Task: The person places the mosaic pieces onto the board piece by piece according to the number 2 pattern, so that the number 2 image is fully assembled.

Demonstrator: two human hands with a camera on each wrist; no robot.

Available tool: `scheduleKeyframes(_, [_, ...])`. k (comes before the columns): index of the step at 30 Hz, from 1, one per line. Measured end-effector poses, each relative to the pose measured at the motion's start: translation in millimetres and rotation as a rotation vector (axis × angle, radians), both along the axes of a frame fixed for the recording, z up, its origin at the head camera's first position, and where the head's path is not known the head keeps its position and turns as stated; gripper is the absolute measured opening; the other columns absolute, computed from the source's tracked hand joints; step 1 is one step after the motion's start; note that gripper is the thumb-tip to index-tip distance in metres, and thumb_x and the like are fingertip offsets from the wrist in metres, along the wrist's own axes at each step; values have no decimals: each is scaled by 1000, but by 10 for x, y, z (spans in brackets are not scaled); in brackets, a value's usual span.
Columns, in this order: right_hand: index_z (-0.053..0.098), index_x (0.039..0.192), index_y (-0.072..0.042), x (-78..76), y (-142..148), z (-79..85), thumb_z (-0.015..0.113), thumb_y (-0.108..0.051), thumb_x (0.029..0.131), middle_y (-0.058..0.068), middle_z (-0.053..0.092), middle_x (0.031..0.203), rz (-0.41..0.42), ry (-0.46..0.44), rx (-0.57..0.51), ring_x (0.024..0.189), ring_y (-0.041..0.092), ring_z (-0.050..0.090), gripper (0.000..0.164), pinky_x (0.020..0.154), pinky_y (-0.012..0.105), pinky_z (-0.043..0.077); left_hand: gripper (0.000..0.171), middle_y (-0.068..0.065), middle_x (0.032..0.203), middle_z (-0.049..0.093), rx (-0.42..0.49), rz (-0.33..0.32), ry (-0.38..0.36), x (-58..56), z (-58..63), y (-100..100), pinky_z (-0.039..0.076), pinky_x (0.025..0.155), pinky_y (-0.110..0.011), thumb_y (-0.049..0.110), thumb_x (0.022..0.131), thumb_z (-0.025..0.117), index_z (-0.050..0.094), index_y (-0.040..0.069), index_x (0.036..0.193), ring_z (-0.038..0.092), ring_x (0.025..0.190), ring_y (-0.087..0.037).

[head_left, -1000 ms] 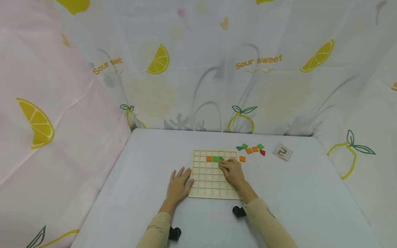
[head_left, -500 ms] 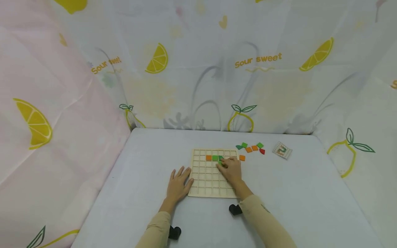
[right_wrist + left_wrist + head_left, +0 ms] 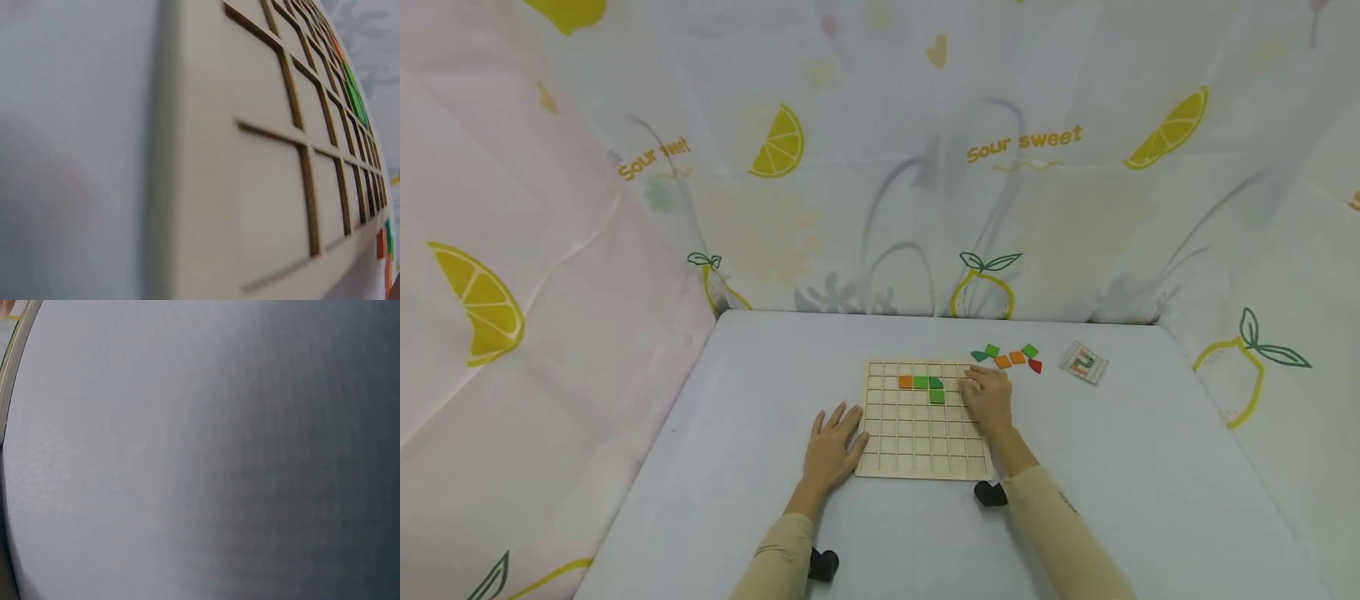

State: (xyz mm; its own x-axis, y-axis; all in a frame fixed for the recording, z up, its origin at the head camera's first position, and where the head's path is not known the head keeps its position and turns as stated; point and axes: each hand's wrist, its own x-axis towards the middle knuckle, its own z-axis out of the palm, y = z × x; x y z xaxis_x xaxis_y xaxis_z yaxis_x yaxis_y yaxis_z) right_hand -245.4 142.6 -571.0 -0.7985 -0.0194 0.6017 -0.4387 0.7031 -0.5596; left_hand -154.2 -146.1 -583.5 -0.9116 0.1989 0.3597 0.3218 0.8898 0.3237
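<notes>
Grid board [image 3: 904,429] lies between the side edges of the bench [image 3: 1150,467] — left hand [image 3: 830,450], fingers spread, touches the board's left side, apparently steadying it — while right hand's [image 3: 988,400] grip cannot be determined.

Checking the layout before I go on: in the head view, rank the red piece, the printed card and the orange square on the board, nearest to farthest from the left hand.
From the left hand:
1. Orange square: on the board, far part.
2. Red piece: on the table, right of the board.
3. Printed card: farther right, past the red piece.
</notes>
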Motion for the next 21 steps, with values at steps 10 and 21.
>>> scheduleKeyframes(10, [55,122,9,-182,654,165,50,-2,87,32,48,126,-264,-388,72,112,51,41,38,91,63,35,45,-7,129,59,12,-15,39,7,1,6,28,108,-56,31,89,58,59,6,126,49,125,-30])
scheduleKeyframes(21, [62,116,4,-311,336,145,50,-6,89,26,54,117,-84,-323,215,106,48,44,31,83,60,39,45,-6,129,59,17,-7,45,-3,-17,-1,27,109,-55,32,89,57,59,7,127,49,126,-29])
